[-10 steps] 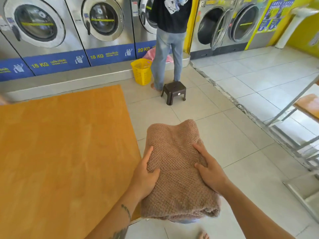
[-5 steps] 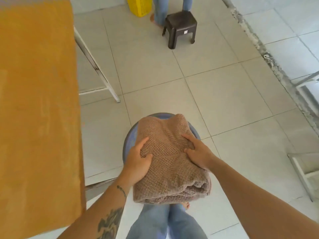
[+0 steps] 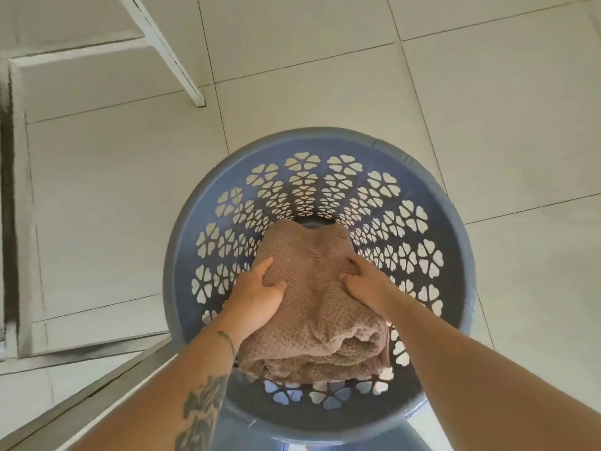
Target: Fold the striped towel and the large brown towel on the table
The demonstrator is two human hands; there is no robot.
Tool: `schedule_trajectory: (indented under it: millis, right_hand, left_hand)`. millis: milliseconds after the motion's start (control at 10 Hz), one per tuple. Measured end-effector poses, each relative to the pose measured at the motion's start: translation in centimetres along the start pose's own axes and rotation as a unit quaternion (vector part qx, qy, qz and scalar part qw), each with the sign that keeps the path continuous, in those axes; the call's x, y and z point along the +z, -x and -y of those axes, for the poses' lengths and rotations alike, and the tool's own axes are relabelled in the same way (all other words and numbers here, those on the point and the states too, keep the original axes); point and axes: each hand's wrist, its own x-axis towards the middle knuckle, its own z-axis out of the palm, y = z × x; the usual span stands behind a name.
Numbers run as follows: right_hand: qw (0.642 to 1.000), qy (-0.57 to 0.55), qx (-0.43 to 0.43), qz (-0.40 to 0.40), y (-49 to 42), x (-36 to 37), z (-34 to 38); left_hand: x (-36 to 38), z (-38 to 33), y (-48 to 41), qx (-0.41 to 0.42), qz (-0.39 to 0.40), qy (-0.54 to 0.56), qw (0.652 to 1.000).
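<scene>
My left hand [image 3: 257,296] and right hand [image 3: 364,284] grip the folded brown towel [image 3: 312,320] inside the blue laundry basket [image 3: 455,229].

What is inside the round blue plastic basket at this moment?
Inside the round blue plastic basket is a folded brown knitted towel, gripped by the left hand and the right hand. It hides the floor, so anything beneath cannot be seen.

Tile floor [image 3: 325,76], w/ blue basket [image 3: 312,135], table leg [image 3: 169,56]
</scene>
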Motion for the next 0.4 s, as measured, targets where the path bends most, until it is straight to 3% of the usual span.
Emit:
schedule_trajectory:
  millis: [100, 400]
  right_hand:
    - [0.998, 0.049, 0.029, 0.032, 0.5, 1.0, -1.0]
    - [0.993, 0.109, 0.000, 0.039, 11.2, -1.8, 1.1]
  left_hand:
    - [1.1, 1.3, 0.5, -0.018, 0.050, -0.103, 0.993]
    - [-0.2, 0.9, 9.3, 0.030, 0.047, -0.236, 0.970]
